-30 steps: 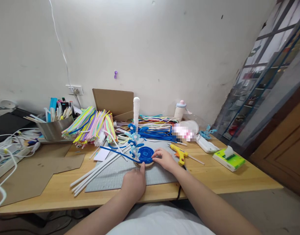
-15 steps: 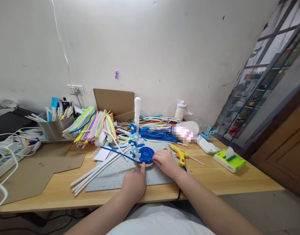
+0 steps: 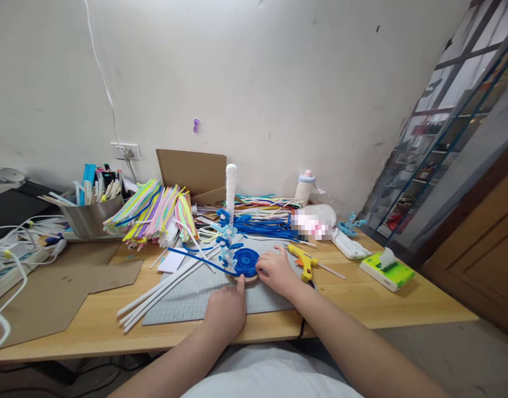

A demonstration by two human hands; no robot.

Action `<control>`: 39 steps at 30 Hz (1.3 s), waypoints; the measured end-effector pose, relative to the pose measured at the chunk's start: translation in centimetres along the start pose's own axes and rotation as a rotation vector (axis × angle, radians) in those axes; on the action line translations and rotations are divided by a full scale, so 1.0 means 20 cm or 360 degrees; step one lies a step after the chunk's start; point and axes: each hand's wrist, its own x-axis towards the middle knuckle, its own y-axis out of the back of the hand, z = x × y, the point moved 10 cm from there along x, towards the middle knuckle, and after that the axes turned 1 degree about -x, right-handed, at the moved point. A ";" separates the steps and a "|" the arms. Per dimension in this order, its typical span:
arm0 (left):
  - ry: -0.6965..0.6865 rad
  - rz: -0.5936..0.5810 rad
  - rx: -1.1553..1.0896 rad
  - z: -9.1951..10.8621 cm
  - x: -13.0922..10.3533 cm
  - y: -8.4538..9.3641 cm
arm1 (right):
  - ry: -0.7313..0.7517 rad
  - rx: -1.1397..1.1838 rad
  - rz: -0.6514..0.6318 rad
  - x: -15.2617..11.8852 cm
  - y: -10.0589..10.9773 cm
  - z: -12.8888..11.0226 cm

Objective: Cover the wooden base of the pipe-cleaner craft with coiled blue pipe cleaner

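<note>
A blue pipe-cleaner coil [image 3: 246,262] lies flat on a round wooden base [image 3: 249,281], with a loose blue tail [image 3: 195,258] running out to the left. My left hand [image 3: 226,309] is closed at the front edge, its index fingertip pressing on the coil's rim and the other fingers curled. On the right side, my right hand [image 3: 278,271] has its bent fingers against the edge of coil and base; its thumb is partly hidden. Behind the coil's left side rises a white fuzzy stem [image 3: 231,193], upright, with blue flowers and leaves [image 3: 226,240] around its lower part.
A grey cutting mat [image 3: 174,307] lies underneath. White sticks [image 3: 154,298] are at left, a yellow glue gun [image 3: 305,261] at right. Bundled pipe cleaners [image 3: 154,213], loose blue pipe cleaners [image 3: 266,228], a bottle [image 3: 304,188] and a tissue pack [image 3: 387,271] stand farther out.
The whole view has shifted very slightly. Both hands keep their places at the coil, and nothing has visibly been taken up or let go.
</note>
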 end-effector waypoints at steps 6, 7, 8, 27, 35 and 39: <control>0.0020 -0.0028 -0.0006 0.00 0.00 0.00 | 0.0018 0.0053 0.0021 -0.07 0.05 -0.04; 0.0018 -0.0035 -0.0007 0.00 0.00 0.00 | -0.0032 0.0089 0.0036 -0.08 0.06 -0.03; 0.0014 -0.0044 -0.0008 0.00 0.00 0.00 | -0.0113 0.0126 0.0060 -0.10 0.06 0.00; 0.0044 -0.0059 -0.0071 -0.02 -0.01 -0.01 | -0.0332 0.0248 0.0007 -0.05 -0.02 0.10; -0.0184 0.0229 -0.0395 0.06 0.04 0.10 | -0.0318 0.0254 -0.0004 -0.03 -0.03 0.10; -0.0337 0.0297 -0.0246 0.14 0.11 0.13 | -0.0302 0.0270 0.0006 -0.04 -0.02 0.10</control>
